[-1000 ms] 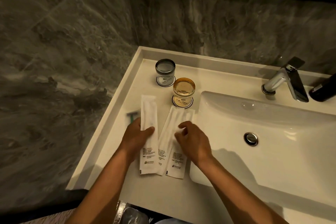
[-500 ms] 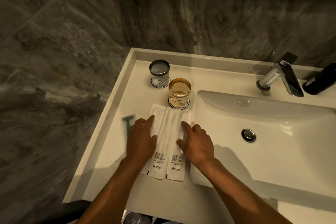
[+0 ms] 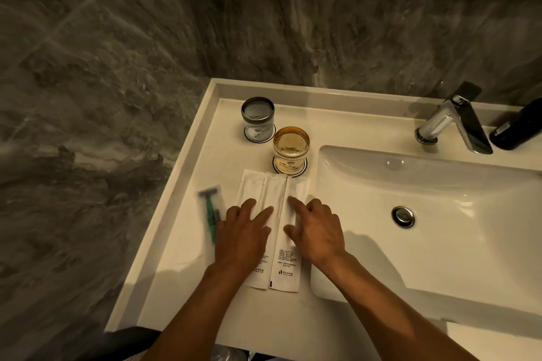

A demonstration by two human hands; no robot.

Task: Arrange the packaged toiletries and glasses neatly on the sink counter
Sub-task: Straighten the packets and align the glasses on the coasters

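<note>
Three long white toiletry packets (image 3: 275, 193) lie side by side on the white counter (image 3: 187, 258), left of the basin. My left hand (image 3: 242, 236) rests flat on the left packets, fingers spread. My right hand (image 3: 318, 230) presses flat on the right packet (image 3: 289, 272). Behind the packets stand a grey glass (image 3: 258, 117) and an amber glass (image 3: 291, 148), each upside down on a round coaster. A green razor in a clear wrapper (image 3: 211, 209) lies left of my left hand.
The basin (image 3: 440, 214) with its drain fills the right side. A chrome tap (image 3: 453, 123) and a dark bottle (image 3: 519, 126) stand at the back right. Grey marble walls close in the left and back; a raised rim edges the counter.
Both hands have slid the spread packets together into a straight, touching row and flattened onto them. The razor, half hidden before, now lies in plain view to the left.
</note>
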